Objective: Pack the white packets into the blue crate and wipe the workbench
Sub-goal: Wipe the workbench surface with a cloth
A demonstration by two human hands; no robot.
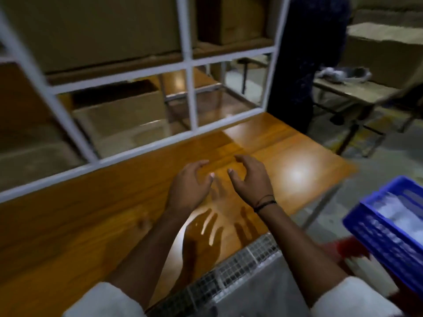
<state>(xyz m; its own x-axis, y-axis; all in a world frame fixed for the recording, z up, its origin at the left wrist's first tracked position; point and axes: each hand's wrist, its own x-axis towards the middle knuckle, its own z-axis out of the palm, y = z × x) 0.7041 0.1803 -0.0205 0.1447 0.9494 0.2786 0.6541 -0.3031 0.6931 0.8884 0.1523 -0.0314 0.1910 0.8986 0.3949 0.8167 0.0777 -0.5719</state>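
Note:
My left hand [190,186] and my right hand [249,179] hover side by side above the glossy wooden workbench [91,225], fingers loosely curved, holding nothing. Their reflections show on the bench top below them. The blue crate [380,234] stands at the right edge of the view, off the bench, with white packets [398,216] inside it, blurred. A dark band circles my right wrist.
A white-framed glass partition [190,65] runs along the bench's far side, cardboard boxes behind it. A person in dark clothes [304,65] stands past the bench's far right corner. Another table [357,88] with a crumpled cloth lies beyond. Something red [348,248] sits under the crate.

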